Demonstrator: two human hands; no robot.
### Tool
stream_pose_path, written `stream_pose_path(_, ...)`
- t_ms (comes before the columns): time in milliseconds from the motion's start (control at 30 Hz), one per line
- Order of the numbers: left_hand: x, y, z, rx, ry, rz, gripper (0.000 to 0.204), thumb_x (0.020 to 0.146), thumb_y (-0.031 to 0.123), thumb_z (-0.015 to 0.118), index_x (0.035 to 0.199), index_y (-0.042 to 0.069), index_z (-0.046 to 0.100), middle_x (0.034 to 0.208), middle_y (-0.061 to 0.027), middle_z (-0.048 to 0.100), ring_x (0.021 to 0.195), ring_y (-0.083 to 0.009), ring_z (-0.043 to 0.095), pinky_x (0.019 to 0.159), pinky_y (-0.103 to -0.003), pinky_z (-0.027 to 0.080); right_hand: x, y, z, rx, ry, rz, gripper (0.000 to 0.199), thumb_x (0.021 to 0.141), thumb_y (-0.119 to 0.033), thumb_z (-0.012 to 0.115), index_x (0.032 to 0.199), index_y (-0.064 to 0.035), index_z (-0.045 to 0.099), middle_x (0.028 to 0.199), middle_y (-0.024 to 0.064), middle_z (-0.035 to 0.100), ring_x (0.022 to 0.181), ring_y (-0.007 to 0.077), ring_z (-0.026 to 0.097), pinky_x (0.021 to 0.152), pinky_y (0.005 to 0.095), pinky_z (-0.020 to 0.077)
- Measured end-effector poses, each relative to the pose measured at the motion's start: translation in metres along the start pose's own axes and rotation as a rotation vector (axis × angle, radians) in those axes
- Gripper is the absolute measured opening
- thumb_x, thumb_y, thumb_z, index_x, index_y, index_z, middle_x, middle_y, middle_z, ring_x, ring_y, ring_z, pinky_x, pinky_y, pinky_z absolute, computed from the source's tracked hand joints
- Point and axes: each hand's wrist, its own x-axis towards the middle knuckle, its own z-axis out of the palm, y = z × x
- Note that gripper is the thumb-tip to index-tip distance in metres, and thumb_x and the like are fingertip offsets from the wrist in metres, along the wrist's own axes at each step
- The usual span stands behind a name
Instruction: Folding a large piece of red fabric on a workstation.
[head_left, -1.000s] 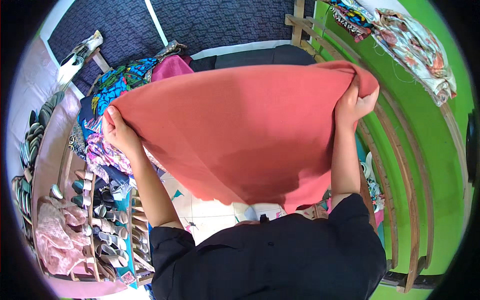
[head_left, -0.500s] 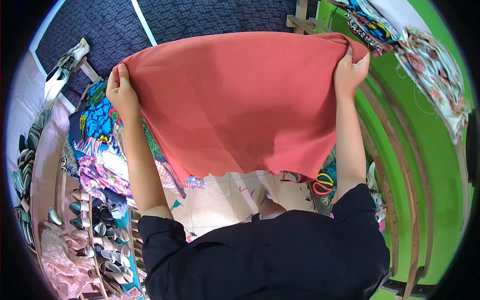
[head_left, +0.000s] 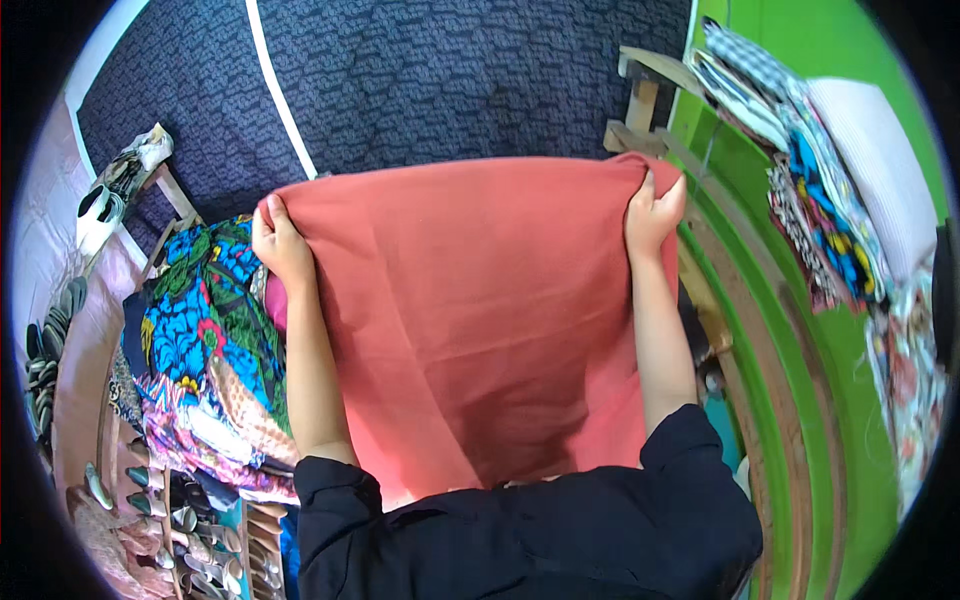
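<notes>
A wide piece of coral-red cloth hangs stretched out between my two hands. At its upper left corner my left hand is closed on the edge, thumb on the near side. My right hand grips the upper right corner, where the cloth bunches and folds around the fingers. The top edge runs nearly straight from hand to hand. Below, the cloth drops toward my body, with soft creases and a shadow low in its middle. Its bottom edge is hidden behind my dark shirt.
Patterned fabrics lie heaped at left, above rows of shoes. Curved wooden rails run along the green wall at right, with folded cloths over them. A dark patterned curtain hangs ahead.
Both hands, still holding the cloth, sit lower in view and somewhat closer together. The view has tilted up, showing more curtain. The floor and the scissors at right no longer show.
</notes>
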Motion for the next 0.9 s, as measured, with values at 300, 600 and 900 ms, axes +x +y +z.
stream_pose_path(300, -0.041, -0.171, 0.019, 0.780, -0.545, -0.402, 0.043, 0.084, 0.041, 0.050, 0.090, 0.000, 0.060, 0.091, -0.0197, 0.062, 0.085, -0.0324, 0.059, 0.079, -0.044, 0.042, -0.078, 0.106, 0.090, -0.431, -0.637, 0.511, 0.049, 0.070, -0.031, 0.068, 0.109, -0.0056, 0.053, 0.098, 0.0199, 0.059, 0.098, 0.0354, 0.052, 0.089, 0.0473, 0.0326)
stream_pose_path(600, -0.124, -0.063, 0.008, 0.648, -0.727, -0.093, 0.032, 0.087, 0.023, 0.044, 0.116, 0.010, 0.051, 0.120, -0.0108, 0.051, 0.115, -0.0276, 0.044, 0.097, -0.058, 0.020, -0.104, 0.086, 0.033, -0.411, -0.950, 0.468, 0.063, 0.078, -0.033, 0.057, 0.132, -0.0139, 0.032, 0.137, 0.0163, 0.028, 0.127, 0.0317, 0.026, 0.097, 0.0624, 0.0157)
stream_pose_path(900, -0.267, -0.010, -0.040, 0.817, -1.170, 0.014, 0.049, 0.084, 0.042, 0.044, 0.126, 0.017, 0.044, 0.132, -0.0127, 0.038, 0.123, -0.0268, 0.034, 0.098, -0.058, 0.018, -0.191, 0.009, -0.083, -0.635, -1.389, 0.195, 0.053, 0.087, -0.042, 0.039, 0.133, -0.0187, 0.032, 0.138, 0.0104, 0.029, 0.129, 0.0254, 0.025, 0.102, 0.0570, 0.0093)
